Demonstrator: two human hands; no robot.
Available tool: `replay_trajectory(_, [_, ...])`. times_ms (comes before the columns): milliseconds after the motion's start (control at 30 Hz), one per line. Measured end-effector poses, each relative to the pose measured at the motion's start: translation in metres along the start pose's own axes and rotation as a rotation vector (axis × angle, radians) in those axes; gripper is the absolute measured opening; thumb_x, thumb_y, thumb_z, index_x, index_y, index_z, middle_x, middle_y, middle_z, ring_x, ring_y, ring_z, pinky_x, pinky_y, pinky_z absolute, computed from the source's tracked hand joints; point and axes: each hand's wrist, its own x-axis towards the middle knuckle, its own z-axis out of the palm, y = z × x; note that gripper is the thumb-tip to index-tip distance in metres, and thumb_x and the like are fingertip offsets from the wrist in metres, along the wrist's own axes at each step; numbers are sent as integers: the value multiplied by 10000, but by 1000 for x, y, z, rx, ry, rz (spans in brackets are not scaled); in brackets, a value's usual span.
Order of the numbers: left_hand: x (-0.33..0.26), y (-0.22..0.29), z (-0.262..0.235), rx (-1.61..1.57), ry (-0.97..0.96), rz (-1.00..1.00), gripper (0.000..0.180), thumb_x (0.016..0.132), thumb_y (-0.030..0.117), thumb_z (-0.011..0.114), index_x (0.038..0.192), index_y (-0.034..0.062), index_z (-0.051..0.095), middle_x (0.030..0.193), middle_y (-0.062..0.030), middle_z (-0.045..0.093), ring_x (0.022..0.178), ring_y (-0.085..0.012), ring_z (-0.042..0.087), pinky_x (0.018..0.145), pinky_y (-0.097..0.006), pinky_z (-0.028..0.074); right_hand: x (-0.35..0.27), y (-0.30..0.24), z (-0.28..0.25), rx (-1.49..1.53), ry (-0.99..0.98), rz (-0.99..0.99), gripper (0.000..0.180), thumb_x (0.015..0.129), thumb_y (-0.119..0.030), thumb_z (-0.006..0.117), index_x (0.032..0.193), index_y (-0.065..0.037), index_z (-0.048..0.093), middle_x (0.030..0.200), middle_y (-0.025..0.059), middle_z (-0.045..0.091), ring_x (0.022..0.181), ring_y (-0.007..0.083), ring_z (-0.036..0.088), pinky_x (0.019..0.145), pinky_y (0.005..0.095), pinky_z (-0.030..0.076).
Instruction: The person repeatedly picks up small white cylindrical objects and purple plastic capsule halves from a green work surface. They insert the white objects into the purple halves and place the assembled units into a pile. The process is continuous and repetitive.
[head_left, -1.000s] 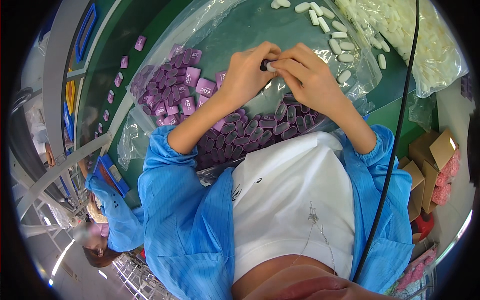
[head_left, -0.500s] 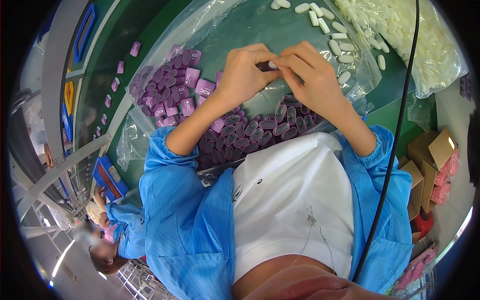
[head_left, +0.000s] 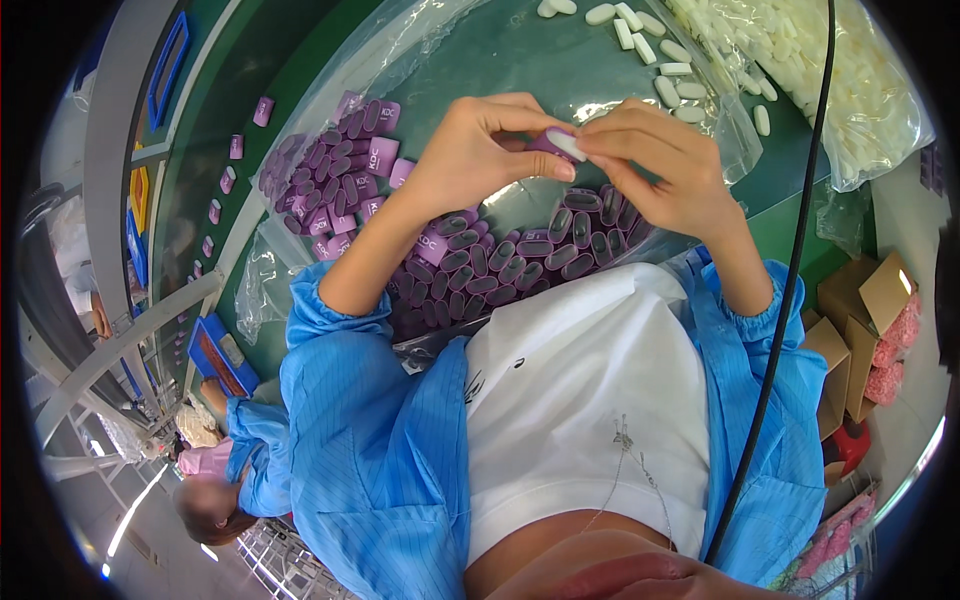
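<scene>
Hands are meeting over the middle of the green table, just beyond the person's chest. Left hand is pinching a small purple shell between thumb and fingertips, and right hand is pinching a white oval insert against it from the right, so both hands are clenched on small parts and touching at the fingertips. The insert's long axis is running from far left to near right, slanting across the shell's end; the shell is mostly hidden by the fingers, so its own axis cannot be told. Neither hand is nearer: the joined parts are sitting between the two thumbs.

Below the hands, on the near side, a heap of purple shells is lying on clear plastic sheeting, with another cluster to the far left. To the far right, loose white inserts are lying by a clear bag of white inserts. A black cable is hanging down the right side, close to the right wrist. Open green surface is showing on the far side of the hands.
</scene>
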Motion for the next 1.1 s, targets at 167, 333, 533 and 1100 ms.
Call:
replay_trajectory(167, [-5,-4,-2,-17,-16,-54,284,793,88,843,1062,39,770,937,-56,688,893,-118,670,778,-259,533,-2,-1,2,-63,-5,-75,212,787,38,725,995,3,708,974,117,700,804,272,670,692,349,553])
replay_trajectory(333, [2,1,-64,538,289,103,313,952,121,685,1256,46,689,1075,-44,698,952,-125,649,882,-271,515,-7,13,-18,-105,31,225,173,858,-20,702,1030,-7,694,1015,111,684,852,275,677,734,358,555])
replay_trajectory(533, [1,-93,-285,922,655,-19,368,1002,317,609,1301,112,674,1132,-105,723,1056,-182,636,966,-359,460,-4,38,-9,-338,-236,39,197,849,-66,716,1037,-17,682,1008,70,649,961,268,623,774,365,542])
replay_trajectory(1100, [-48,-4,-29,1024,103,60,371,651,217,910,882,47,673,1092,-77,599,1043,-288,528,930,-387,454,-22,36,9,-426,-273,35,303,747,49,685,1038,-31,664,985,85,617,927,270,614,770,366,526])
